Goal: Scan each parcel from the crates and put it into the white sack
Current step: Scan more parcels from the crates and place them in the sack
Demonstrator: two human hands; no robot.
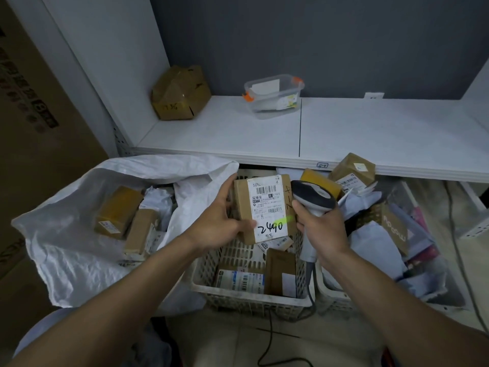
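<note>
Left hand (222, 223) gripped the box (264, 207) mid-frame (label up); right hand (321, 223) held the scanner (313, 197), sack (87, 207) lower left.

One parcel (264, 207) is held in the left hand (219, 223), one scanner (315, 197) in the right hand (321, 229). Two crates (246, 296) are counted beneath them, one sack (66, 234) at left, one tub (275, 96) beyond.
</note>
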